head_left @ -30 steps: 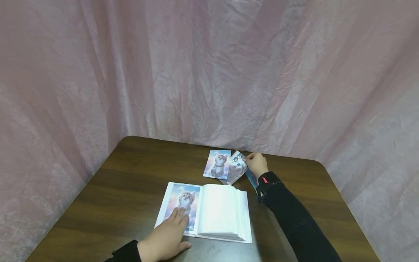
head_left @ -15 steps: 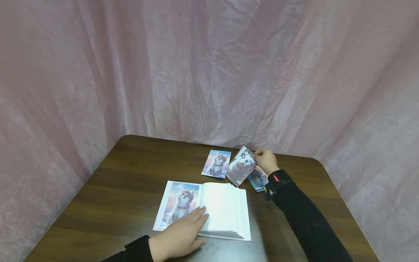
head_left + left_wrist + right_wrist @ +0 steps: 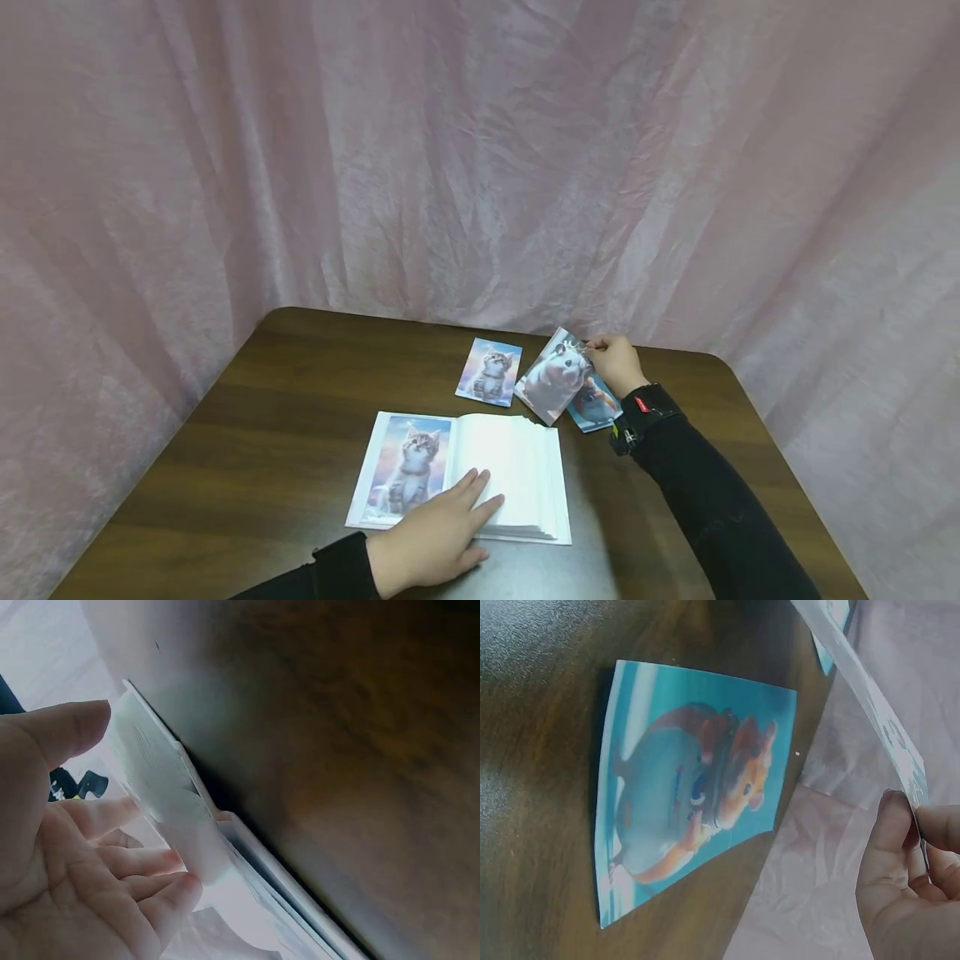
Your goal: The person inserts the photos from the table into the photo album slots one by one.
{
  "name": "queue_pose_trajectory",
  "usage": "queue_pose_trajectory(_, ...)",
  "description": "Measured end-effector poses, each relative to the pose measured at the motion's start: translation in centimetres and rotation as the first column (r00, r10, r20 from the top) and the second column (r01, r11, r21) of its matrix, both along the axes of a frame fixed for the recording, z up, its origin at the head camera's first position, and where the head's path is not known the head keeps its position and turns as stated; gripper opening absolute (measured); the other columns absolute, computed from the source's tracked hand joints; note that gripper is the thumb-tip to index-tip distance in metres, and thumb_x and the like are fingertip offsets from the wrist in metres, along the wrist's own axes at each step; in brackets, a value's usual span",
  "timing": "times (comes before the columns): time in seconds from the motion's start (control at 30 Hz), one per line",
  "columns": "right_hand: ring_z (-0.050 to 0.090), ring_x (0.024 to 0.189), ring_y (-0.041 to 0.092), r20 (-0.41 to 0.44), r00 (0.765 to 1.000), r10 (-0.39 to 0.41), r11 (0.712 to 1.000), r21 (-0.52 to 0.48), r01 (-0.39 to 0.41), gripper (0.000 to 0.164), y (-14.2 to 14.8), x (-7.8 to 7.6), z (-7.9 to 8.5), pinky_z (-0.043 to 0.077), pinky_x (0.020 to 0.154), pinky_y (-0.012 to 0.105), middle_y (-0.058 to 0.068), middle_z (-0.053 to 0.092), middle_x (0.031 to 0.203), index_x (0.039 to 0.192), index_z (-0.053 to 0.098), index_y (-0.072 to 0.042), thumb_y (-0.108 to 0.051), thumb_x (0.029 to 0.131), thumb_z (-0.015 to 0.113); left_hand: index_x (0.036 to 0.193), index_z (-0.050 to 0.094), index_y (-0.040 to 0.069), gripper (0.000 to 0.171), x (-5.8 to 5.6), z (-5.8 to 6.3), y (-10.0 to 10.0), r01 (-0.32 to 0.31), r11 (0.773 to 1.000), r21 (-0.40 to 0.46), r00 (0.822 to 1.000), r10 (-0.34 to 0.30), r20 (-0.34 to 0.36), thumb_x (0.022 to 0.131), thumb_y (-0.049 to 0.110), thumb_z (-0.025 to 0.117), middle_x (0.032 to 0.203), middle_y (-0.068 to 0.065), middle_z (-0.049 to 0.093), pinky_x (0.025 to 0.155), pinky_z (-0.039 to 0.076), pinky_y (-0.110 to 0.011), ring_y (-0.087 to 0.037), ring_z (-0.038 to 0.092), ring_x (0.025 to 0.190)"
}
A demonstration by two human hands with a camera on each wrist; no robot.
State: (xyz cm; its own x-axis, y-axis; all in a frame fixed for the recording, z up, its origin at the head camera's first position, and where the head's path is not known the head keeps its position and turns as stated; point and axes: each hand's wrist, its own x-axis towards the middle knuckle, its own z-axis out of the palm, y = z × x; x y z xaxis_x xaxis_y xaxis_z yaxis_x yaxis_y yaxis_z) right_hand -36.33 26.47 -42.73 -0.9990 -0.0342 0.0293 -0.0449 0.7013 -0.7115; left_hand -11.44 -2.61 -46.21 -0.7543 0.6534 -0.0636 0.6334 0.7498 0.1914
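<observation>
A white photo album (image 3: 504, 454) lies open on the table, a kitten picture (image 3: 411, 467) on its left side and blank pages on its right. My left hand (image 3: 438, 529) rests with straight fingers across its lower middle; in the left wrist view the fingers (image 3: 154, 900) touch the page edges. At the back right, my right hand (image 3: 617, 365) pinches a photo card (image 3: 553, 379) showing a pale furry animal by its upper right edge. That card looks edge-on and raised in the right wrist view. Below it lies a blue card (image 3: 697, 780) with a hamster-like animal, slightly curved.
Another kitten card (image 3: 489, 372) lies behind the album, left of the held card. The brown wooden table (image 3: 285, 417) ends at the back against a pink curtain (image 3: 450, 167).
My right hand has moved right with the pale-animal card, leaving the kitten card apart and uncovering more of the blue card. My left hand has slid right, from the kitten picture towards the blank pages.
</observation>
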Motion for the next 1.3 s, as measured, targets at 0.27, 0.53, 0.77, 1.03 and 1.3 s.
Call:
queue_pose_trajectory(0.27, 0.063, 0.083, 0.026, -0.057, 0.998, -0.029, 0.998, -0.059, 0.026, 0.026, -0.1, 0.0, 1.6, 0.047, 0.065, 0.025, 0.02, 0.068, 0.1, 0.113, 0.069, 0.007, -0.012, 0.099, 0.058, 0.149, 0.047, 0.008, 0.068, 0.2, 0.0, 0.5, -0.015, 1.0, -0.027, 1.0, 0.015, 0.004, 0.095, 0.045, 0.066, 0.158, -0.02, 0.034, 0.113, 0.038, -0.041, -0.033, 0.032, 0.146)
queue_pose_trajectory(0.53, 0.062, 0.088, 0.019, 0.036, 0.999, 0.02, 0.953, -0.303, -0.008, 0.026, -1.6, -0.3, 0.8, 0.055, 0.074, 0.025, 0.019, 0.062, 0.113, 0.121, 0.063, 0.008, -0.009, 0.102, 0.057, 0.145, 0.051, 0.004, 0.068, 0.4, -0.3, 0.7, 0.008, 0.999, -0.047, 0.999, -0.01, -0.048, 0.095, 0.046, 0.066, 0.156, -0.021, 0.038, 0.111, 0.04, -0.039, -0.034, 0.036, 0.144)
queue_pose_trajectory(0.77, 0.061, 0.085, 0.019, 0.106, 0.994, 0.041, 0.934, -0.357, -0.001, 0.027, -4.0, 0.5, 0.0, 0.054, 0.086, 0.041, 0.015, 0.062, 0.112, 0.124, 0.062, 0.003, -0.013, 0.103, 0.057, 0.144, 0.051, 0.001, 0.069, 0.7, -0.4, 0.7, 0.018, 0.996, -0.085, 0.995, -0.026, -0.099, 0.095, 0.048, 0.064, 0.154, -0.021, 0.04, 0.111, 0.04, -0.036, -0.033, 0.038, 0.143)
queue_pose_trajectory(1.03, 0.064, 0.078, 0.014, 0.113, 0.994, 0.009, 0.917, -0.397, 0.037, 0.026, -5.7, 0.7, -0.9, 0.055, 0.073, 0.038, 0.009, 0.065, 0.1, 0.123, 0.063, 0.0, -0.016, 0.103, 0.057, 0.143, 0.052, 0.002, 0.07, 0.6, -0.5, 0.7, 0.013, 0.996, -0.094, 0.993, -0.024, -0.114, 0.094, 0.049, 0.065, 0.154, -0.02, 0.041, 0.11, 0.042, -0.034, -0.033, 0.039, 0.142)
queue_pose_trajectory(1.3, 0.06, 0.083, 0.015, 0.116, 0.993, -0.007, 0.861, -0.504, 0.065, 0.025, -6.8, 0.9, -2.2, 0.053, 0.093, 0.048, 0.013, 0.062, 0.1, 0.123, 0.059, 0.009, -0.005, 0.102, 0.055, 0.143, 0.053, 0.003, 0.07, 0.6, -0.6, 0.7, 0.004, 0.993, -0.121, 0.99, -0.021, -0.142, 0.093, 0.049, 0.067, 0.152, -0.017, 0.044, 0.107, 0.044, -0.032, -0.029, 0.041, 0.142)
